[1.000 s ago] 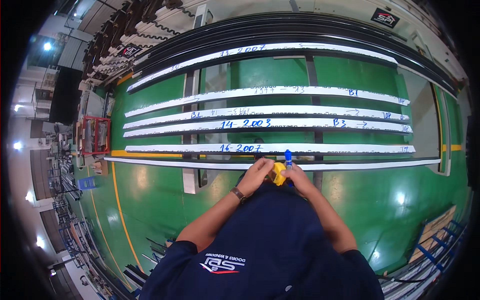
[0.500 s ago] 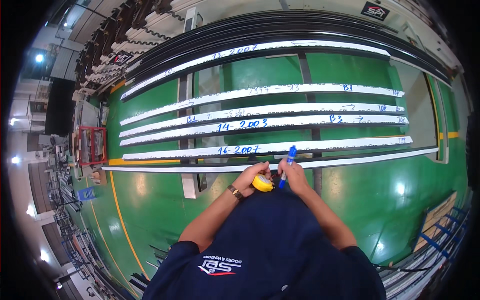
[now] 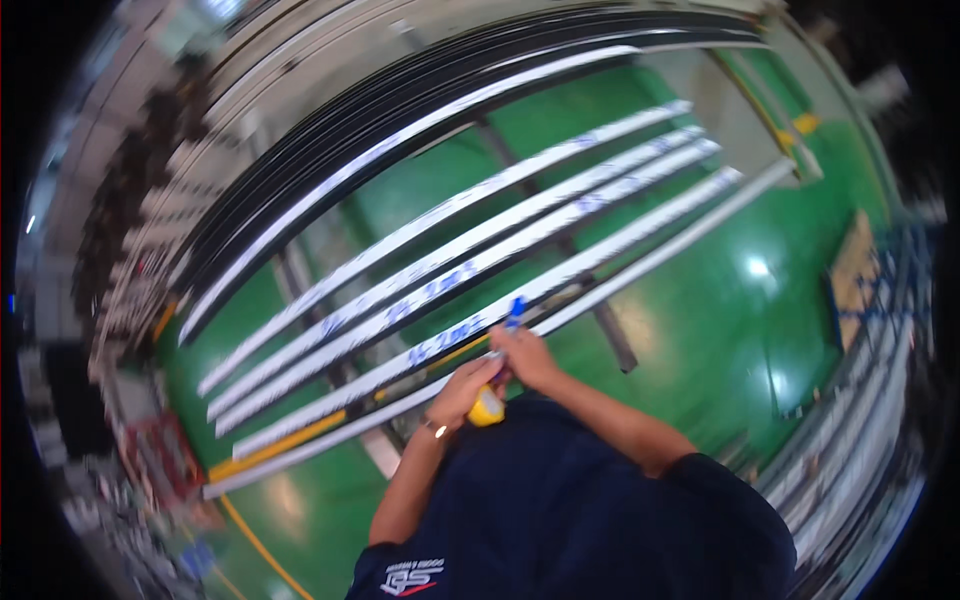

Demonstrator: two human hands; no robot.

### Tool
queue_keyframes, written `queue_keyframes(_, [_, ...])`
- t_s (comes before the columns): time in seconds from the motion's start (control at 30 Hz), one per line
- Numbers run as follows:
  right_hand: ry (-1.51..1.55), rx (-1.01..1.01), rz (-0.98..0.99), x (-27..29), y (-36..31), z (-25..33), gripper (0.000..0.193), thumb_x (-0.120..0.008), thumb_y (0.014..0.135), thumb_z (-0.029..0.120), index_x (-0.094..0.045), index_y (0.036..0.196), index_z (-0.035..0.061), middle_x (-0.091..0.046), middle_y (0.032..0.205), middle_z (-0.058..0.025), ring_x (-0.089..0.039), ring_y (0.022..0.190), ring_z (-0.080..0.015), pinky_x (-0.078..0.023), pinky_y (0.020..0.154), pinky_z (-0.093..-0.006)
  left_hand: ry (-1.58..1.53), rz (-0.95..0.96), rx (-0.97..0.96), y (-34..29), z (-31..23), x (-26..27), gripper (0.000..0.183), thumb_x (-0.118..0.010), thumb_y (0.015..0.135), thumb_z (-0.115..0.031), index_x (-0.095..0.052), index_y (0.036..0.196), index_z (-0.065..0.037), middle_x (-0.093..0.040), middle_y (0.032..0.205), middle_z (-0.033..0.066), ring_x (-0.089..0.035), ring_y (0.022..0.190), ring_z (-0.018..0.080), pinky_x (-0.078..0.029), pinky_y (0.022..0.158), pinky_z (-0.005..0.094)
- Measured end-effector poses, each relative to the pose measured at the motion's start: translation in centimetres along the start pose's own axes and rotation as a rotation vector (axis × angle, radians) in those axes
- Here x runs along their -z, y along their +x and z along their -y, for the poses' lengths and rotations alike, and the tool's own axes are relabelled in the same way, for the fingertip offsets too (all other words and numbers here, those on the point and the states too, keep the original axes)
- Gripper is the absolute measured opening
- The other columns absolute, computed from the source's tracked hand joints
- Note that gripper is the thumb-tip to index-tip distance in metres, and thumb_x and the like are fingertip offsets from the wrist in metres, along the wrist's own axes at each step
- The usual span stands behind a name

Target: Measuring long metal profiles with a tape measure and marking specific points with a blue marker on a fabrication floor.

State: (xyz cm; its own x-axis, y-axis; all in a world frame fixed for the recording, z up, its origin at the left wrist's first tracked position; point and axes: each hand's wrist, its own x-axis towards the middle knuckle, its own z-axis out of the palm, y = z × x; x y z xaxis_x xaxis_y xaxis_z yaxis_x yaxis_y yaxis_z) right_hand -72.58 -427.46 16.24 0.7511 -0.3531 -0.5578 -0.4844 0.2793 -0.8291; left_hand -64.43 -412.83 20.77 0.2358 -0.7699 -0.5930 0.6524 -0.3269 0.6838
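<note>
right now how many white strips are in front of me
6: the first beside the black bars, then the second, the third and fourth close together, the fifth, and the sixth nearest you, partly behind your hands. Blur may hide others.

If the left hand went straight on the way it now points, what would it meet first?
Probably the right hand, holding the blue marker, just ahead; blur leaves depth and contact unclear.

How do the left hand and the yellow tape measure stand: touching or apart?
Touching: the blurred head view shows the left hand directly against the yellow tape measure, with no gap.
</note>
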Motion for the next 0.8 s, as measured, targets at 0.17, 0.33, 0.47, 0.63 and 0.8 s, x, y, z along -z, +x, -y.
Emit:
queue_keyframes(0.17, [0.108, 0.088, -0.208, -2.7, -3.0, -1.6, 0.048, -0.057, 0.101, 0.049, -0.065, 0.087, 0.0039, -0.064, 0.071, -0.0051, -0.062, 0.067, -0.0124, -0.049, 0.060, -0.0297, 0.057, 0.126, 0.094, -1.3, 1.7, 1.8, 0.040, -0.050, 0.106, -0.041, -0.060, 0.088, -0.007, -0.061, 0.074, 0.0056, -0.062, 0.067, 0.0163, -0.051, 0.062, 0.0292])
queue_keyframes(0.33, [0.357, 0.081, -0.443, -3.2, -7.5, -5.3, 0.047, -0.059, 0.100, 0.050, -0.061, 0.082, 0.0066, -0.057, 0.064, 0.0000, -0.054, 0.053, -0.0088, -0.043, 0.049, -0.0261, 0.070, 0.310, 0.293, -1.4, 2.8, 0.5, 0.038, -0.050, 0.106, -0.039, -0.056, 0.087, -0.007, -0.061, 0.073, 0.0080, -0.062, 0.064, 0.0195, -0.056, 0.063, 0.0346])
queue_keyframes(0.47, [0.409, 0.090, -0.637, -2.1, -11.7, -6.4, 0.046, -0.060, 0.099, 0.051, -0.062, 0.080, 0.0093, -0.052, 0.063, 0.0029, -0.046, 0.053, -0.0077, -0.037, 0.050, -0.0259, 0.188, 0.413, 0.360, -0.7, 3.0, -1.7, 0.037, -0.054, 0.105, -0.038, -0.058, 0.085, -0.007, -0.061, 0.073, 0.0075, -0.063, 0.065, 0.0192, -0.056, 0.063, 0.0345])
queue_keyframes(0.63, [0.613, 0.102, -0.813, -0.9, -17.7, -8.8, 0.042, -0.060, 0.100, 0.048, -0.061, 0.081, 0.0105, -0.046, 0.060, 0.0047, -0.041, 0.051, -0.0069, -0.033, 0.048, -0.0266, 0.327, 0.518, 0.441, -1.2, 4.9, -7.2, 0.036, -0.059, 0.102, -0.039, -0.060, 0.087, -0.006, -0.062, 0.075, 0.0071, -0.064, 0.066, 0.0188, -0.056, 0.063, 0.0334])
queue_keyframes(0.8, [0.749, 0.240, -0.944, 0.5, -24.9, -11.6, 0.042, -0.060, 0.100, 0.046, -0.058, 0.076, 0.0114, -0.049, 0.061, 0.0039, -0.044, 0.053, -0.0069, -0.033, 0.049, -0.0265, 0.426, 0.676, 0.482, -2.7, 8.9, -13.2, 0.033, -0.058, 0.103, -0.037, -0.062, 0.095, -0.006, -0.065, 0.083, 0.0076, -0.066, 0.070, 0.0183, -0.057, 0.064, 0.0329])
